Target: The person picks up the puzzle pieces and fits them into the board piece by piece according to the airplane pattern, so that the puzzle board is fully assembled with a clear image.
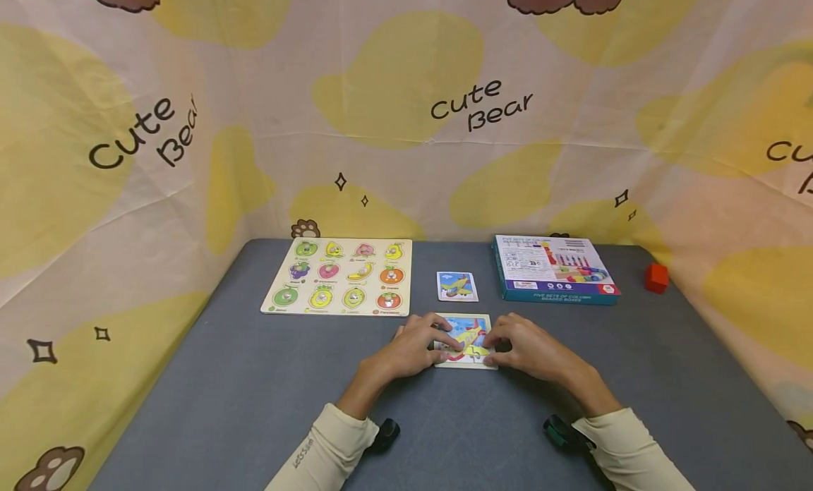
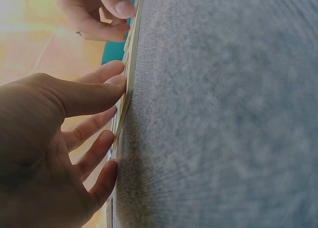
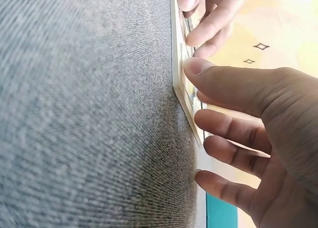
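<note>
A small wooden jigsaw puzzle (image 1: 473,330) with a yellow airplane picture lies flat on the table in the head view. My left hand (image 1: 418,346) touches its left side, index finger reaching over the picture and thumb near the lower left corner. From the right, my right hand (image 1: 530,346) rests its thumb and fingertips on the right part of the puzzle. In the left wrist view, the left thumb (image 2: 94,94) lies against the puzzle's face. The right thumb (image 3: 223,81) likewise touches the board. Seen edge-on there, the pieces are hard to tell apart.
Just behind the puzzle lies an airplane picture card (image 1: 456,287). A fruit board (image 1: 339,276) is at the back left, and a flat teal box (image 1: 555,270) at the back right. A red block (image 1: 657,278) sits near the right edge of the grey table (image 1: 286,406).
</note>
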The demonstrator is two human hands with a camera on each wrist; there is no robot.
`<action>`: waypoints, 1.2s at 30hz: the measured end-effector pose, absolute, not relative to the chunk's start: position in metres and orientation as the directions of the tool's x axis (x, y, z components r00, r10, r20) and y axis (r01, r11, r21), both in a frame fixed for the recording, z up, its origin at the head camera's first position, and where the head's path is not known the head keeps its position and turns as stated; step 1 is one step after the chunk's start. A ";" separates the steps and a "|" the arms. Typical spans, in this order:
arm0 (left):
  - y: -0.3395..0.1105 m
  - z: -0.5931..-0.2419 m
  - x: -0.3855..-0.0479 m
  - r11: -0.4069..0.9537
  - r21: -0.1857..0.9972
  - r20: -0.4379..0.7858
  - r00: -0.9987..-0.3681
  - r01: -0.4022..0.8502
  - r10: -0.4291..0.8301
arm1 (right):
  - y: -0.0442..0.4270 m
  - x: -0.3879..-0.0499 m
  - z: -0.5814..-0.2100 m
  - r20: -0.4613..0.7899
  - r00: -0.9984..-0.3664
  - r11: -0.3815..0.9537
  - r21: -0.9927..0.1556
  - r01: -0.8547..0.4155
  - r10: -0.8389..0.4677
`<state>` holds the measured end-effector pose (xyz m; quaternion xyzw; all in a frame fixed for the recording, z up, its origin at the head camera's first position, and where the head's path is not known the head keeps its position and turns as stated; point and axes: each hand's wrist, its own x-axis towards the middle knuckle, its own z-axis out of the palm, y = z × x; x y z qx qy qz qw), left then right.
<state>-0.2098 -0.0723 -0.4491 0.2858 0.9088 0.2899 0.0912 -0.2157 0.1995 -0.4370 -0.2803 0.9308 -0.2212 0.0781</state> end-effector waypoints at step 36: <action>-0.058 -0.444 -0.198 0.745 0.322 -0.098 -0.762 0.584 0.640 | 0.205 -0.222 -0.443 -0.004 -0.822 0.691 -0.544 -0.477 -0.570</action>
